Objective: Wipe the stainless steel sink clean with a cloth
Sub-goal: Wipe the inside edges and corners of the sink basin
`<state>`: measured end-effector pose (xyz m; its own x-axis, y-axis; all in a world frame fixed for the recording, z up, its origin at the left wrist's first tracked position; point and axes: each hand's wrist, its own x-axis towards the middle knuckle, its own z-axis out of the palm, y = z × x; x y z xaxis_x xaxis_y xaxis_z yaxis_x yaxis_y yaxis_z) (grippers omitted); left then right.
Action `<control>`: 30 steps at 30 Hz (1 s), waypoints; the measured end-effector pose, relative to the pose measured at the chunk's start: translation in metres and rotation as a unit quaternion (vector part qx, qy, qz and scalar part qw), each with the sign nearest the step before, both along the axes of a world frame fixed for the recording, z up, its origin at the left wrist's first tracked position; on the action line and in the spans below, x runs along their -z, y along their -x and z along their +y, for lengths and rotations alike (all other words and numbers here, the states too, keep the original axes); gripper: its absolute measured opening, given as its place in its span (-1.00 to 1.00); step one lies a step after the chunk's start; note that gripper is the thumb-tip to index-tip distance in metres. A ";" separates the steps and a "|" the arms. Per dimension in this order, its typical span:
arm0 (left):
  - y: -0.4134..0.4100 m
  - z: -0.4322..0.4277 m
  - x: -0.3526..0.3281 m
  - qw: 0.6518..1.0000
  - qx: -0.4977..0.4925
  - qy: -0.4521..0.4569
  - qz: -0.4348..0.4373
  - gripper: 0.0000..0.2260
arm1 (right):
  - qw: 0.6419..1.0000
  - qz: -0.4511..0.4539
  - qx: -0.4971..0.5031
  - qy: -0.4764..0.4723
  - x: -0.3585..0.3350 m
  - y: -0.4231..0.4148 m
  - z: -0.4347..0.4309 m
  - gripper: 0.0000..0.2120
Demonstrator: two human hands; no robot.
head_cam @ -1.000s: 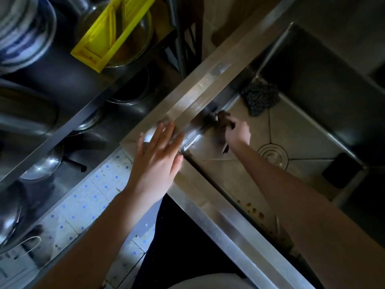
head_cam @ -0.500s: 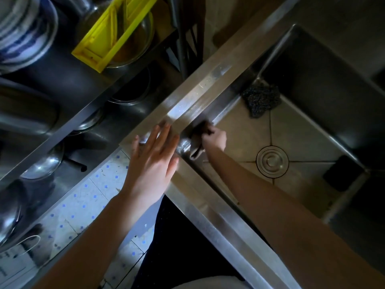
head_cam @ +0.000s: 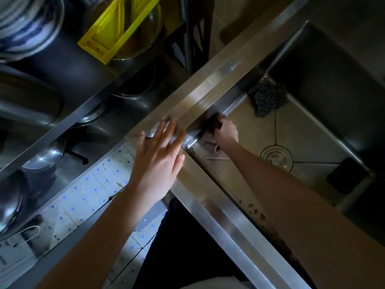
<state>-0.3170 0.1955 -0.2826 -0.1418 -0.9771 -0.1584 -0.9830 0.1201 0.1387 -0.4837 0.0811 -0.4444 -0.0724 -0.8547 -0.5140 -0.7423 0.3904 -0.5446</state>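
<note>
The stainless steel sink fills the right half of the view, with a round drain in its floor. My right hand is down inside the basin at its near-left corner, closed on a dark cloth that is pressed against the left wall and floor. My left hand lies flat with spread fingers on the sink's rim at the same corner and holds nothing.
A dark scouring pad lies in the basin's far-left corner and a black block at its right side. A thin stick lies on the sink floor near the cloth. Brown spots mark the near wall. Left of the sink, a rack holds metal bowls and a yellow tray.
My right hand with the cloth slid toward the near-left corner, then a little back along the left wall. The left hand has stayed on the rim.
</note>
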 end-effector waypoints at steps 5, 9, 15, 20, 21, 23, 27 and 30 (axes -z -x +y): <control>0.000 0.003 0.003 1.000 -0.001 0.000 0.013 -0.59 | 0.977 0.062 -0.203 -0.004 0.011 0.001 0.029 -0.49; -0.002 0.005 0.007 1.000 -0.001 0.003 0.018 -0.59 | 0.944 -0.023 -0.329 0.015 0.024 0.000 0.055 -0.69; -0.002 0.008 0.011 0.999 -0.004 0.009 0.035 -0.60 | 0.799 0.109 -0.581 0.113 0.025 0.031 0.069 -0.54; 0.000 0.008 0.011 0.999 -0.003 0.012 0.040 -0.59 | 0.809 0.053 -0.582 0.064 0.028 0.087 0.106 -0.59; 0.001 0.008 0.011 0.999 -0.002 0.016 0.044 -0.60 | 0.808 0.035 -0.585 0.055 0.026 0.096 0.113 -0.60; 0.003 0.011 0.011 0.998 0.001 0.023 0.051 -0.59 | 0.806 0.023 -0.591 0.026 0.029 0.115 0.127 -0.57; 0.008 0.018 0.010 0.999 0.011 0.005 0.051 -0.60 | 0.790 0.101 -0.604 0.040 0.029 0.117 0.132 -0.45; 0.011 0.023 0.008 0.999 0.012 -0.020 0.043 -0.60 | 0.816 0.075 -0.572 0.043 0.027 0.084 0.114 -0.46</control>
<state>-0.3277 0.2187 -0.2908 -0.1789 -0.9667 -0.1832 -0.9644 0.1354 0.2272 -0.5675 0.1947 -0.4716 0.7412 -0.4400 -0.5070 -0.6552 -0.6385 -0.4038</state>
